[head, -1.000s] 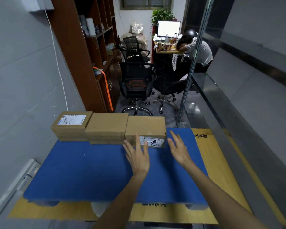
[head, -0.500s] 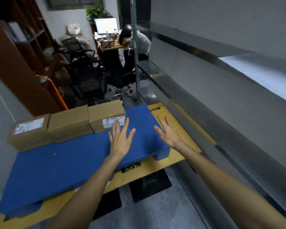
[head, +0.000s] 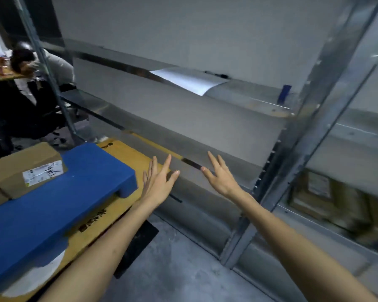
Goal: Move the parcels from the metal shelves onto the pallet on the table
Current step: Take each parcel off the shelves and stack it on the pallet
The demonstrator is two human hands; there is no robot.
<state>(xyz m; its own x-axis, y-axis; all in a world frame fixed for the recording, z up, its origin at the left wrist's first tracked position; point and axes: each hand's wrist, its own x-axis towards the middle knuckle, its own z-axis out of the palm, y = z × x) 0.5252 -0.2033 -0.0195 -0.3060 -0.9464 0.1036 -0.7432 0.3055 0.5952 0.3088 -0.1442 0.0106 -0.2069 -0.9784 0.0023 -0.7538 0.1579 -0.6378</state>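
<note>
Both bare forearms reach forward and up from the lower edge of the view, the left hand [head: 158, 184] and the right hand [head: 220, 176] held side by side but apart, palms turned partly toward each other, all fingers straight and spread, neither hand holding anything.

At lower right, behind the metal upright [head: 292, 149], only smeared brown parcels [head: 327, 201]; label [head: 318, 187] unreadable, number impossible to count. At left, cardboard boxes [head: 20, 166] on the blue pallet [head: 52, 203], cropped by the frame edge; pallet also cropped at left and bottom. At upper left, seated person [head: 31, 64], partly behind a post [head: 50, 83]. On the upper shelf [head: 249, 92], small dark item [head: 216, 74], too small to name.
</note>
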